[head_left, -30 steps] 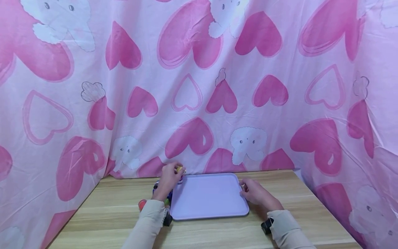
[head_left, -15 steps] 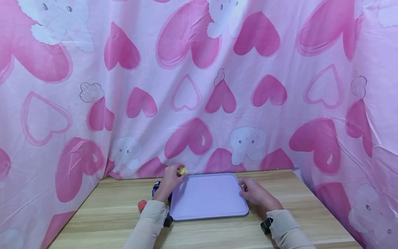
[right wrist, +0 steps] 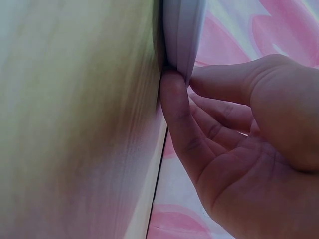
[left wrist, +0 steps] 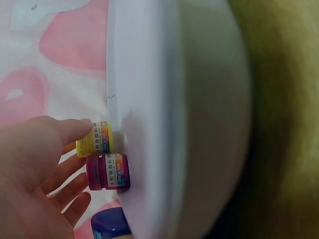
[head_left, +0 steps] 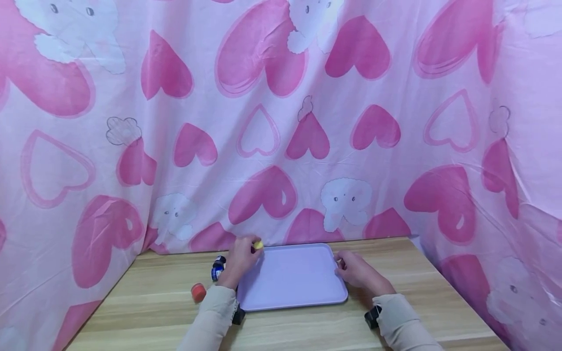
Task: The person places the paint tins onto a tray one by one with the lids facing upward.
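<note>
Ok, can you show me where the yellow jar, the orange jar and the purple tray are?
yellow jar (left wrist: 94, 139), left wrist view, on its label side.
orange jar (head_left: 198, 292), head view, on its lid.
purple tray (head_left: 294, 278), head view, on its bare flat middle.

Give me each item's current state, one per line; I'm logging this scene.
left hand: pinches the yellow jar.
yellow jar: held, beside the tray's far left corner.
magenta jar: beside the yellow jar.
blue jar: upright.
orange jar: upright, untouched.
tray: flat, bare.
right hand: pinches the tray's right rim.
</note>
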Available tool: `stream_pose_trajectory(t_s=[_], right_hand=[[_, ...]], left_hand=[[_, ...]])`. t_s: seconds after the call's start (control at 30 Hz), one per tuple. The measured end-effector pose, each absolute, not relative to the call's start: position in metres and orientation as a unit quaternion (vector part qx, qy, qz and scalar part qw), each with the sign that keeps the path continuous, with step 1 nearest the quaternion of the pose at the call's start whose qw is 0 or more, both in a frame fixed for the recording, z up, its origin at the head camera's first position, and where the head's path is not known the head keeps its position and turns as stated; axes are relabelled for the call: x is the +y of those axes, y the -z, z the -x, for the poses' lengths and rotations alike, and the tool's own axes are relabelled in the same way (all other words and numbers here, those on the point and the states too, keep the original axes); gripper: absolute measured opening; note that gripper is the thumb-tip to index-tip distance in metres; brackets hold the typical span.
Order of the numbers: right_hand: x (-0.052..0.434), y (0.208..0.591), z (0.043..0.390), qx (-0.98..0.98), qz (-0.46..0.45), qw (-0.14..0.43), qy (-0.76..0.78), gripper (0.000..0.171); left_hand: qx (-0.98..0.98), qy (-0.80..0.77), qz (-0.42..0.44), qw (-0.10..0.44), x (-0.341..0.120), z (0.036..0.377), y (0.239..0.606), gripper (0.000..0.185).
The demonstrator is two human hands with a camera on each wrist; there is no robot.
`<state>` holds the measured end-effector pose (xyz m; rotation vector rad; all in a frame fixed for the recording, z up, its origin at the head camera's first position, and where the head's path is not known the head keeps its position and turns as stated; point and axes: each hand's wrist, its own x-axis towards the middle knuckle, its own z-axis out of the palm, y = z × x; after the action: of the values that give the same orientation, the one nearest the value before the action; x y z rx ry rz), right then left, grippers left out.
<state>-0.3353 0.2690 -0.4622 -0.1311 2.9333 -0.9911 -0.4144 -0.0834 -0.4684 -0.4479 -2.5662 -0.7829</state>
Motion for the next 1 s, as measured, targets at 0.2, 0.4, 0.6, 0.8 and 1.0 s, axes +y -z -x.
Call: stream_pose_trajectory(t_s=[0.2, 0.4, 0.6, 0.8, 1.0], right_hand=[[0.267, 0.462, 0.335, 0.947, 0.040, 0.023, 0.317, 0.034], [0.268, 0.461, 0.334, 0.948, 0.037, 0.028, 0.316, 0.033], [0.267, 0.462, 0.335, 0.949, 0.042, 0.024, 0.311, 0.032], [0.266, 0.461, 0.334, 0.950, 0.038, 0.026, 0.309, 0.037], [0.267, 0.460, 0.331, 0.949, 0.033, 0.030, 0.312, 0.040]], left_hand=[[-0.932, 0.248, 0.149, 0.218, -0.083, 0.415, 0.473, 0.021], [-0.938, 0.234, 0.144, 0.212, -0.083, 0.415, 0.474, 0.020], [-0.936, 0.247, 0.145, 0.206, -0.083, 0.413, 0.475, 0.026], [-0.924, 0.271, 0.161, 0.216, -0.085, 0.408, 0.475, 0.047], [-0.918, 0.294, 0.163, 0.210, -0.088, 0.402, 0.471, 0.048]])
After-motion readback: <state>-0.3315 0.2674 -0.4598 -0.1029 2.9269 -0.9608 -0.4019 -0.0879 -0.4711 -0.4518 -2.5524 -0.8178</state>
